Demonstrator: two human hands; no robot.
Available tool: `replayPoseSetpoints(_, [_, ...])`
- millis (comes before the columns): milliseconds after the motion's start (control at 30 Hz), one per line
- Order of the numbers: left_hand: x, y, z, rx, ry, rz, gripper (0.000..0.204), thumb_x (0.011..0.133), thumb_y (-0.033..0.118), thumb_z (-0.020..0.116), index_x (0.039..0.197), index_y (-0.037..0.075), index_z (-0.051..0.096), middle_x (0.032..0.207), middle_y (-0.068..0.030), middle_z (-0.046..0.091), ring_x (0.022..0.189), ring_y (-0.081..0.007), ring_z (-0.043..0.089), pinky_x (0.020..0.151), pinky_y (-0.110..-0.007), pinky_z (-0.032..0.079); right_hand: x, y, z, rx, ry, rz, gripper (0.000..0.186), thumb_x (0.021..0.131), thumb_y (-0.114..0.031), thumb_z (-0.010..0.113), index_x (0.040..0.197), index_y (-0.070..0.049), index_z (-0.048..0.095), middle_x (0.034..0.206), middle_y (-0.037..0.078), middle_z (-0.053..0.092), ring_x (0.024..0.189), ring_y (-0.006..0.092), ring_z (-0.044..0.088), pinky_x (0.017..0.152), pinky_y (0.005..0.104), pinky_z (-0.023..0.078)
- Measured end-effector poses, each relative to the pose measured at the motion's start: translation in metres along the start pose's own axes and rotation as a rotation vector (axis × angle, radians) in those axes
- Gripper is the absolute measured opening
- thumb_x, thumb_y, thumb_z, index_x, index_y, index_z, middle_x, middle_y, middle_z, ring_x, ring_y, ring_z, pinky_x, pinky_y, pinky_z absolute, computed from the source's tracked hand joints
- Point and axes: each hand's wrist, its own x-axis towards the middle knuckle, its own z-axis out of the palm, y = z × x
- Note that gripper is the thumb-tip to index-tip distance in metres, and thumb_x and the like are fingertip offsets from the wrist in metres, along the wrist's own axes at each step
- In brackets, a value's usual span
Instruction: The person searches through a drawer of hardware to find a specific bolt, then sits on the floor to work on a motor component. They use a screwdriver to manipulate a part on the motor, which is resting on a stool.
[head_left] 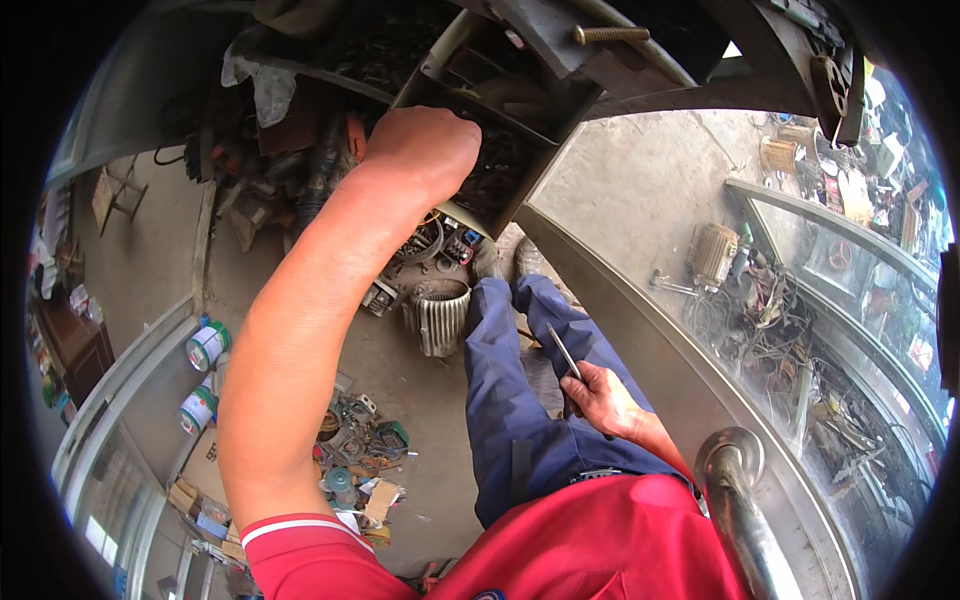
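My left arm stretches up to a metal drawer with compartments. At its near left edge my left hand is curled closed, with the back of the hand showing and the fingertips hidden. Dark small parts lie in the drawer, too shadowed to name. My right hand is low, in front of my blue trousers, closed around a screwdriver. Its slim metal shaft points up and to the left, while the handle is mostly covered by my fingers.
A bolt lies on the bench above the drawer. Below stands a ribbed motor housing. Loose parts and paint cans are on the left. A metal panel and curved pipe flank my right side.
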Motion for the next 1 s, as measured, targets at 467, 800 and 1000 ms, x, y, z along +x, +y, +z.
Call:
replayPoseSetpoints(467, [0.006,-0.007,0.008,0.061,0.028,0.111,0.012,0.072,0.005,0.057,0.075,0.003,0.069,0.081,-0.0204,0.068,0.079,-0.0382,0.067,0.066,-0.047,0.053,-0.001,-0.009,0.000,0.078,-0.002,0.006,0.025,0.101,-0.019,0.050,0.085,0.000,0.053,0.064,0.004,0.055,0.058,0.0122,0.051,0.055,0.0308,0.044])
replayPoseSetpoints(800, [-0.023,-0.015,-0.005,-0.982,0.078,-0.016,0.020,0.080,0.016,0.068,0.094,0.001,0.070,0.081,-0.0062,0.068,0.075,-0.0161,0.063,0.067,-0.030,0.049,0.001,-0.001,-0.001,0.013,0.002,0.020,0.024,0.101,-0.020,0.051,0.087,0.000,0.054,0.065,0.005,0.056,0.059,0.0127,0.053,0.056,0.0310,0.045])
replayPoseSetpoints(1000, [-0.057,-0.021,-0.011,-1.705,0.057,-0.016,0.017,0.087,0.016,0.067,0.094,0.001,0.066,0.090,-0.0061,0.068,0.063,-0.0059,0.057,0.055,-0.019,0.043,0.002,-0.003,0.000,-0.037,-0.023,0.016,0.026,0.100,-0.021,0.052,0.086,0.000,0.054,0.064,0.006,0.057,0.059,0.0137,0.054,0.057,0.0319,0.046])
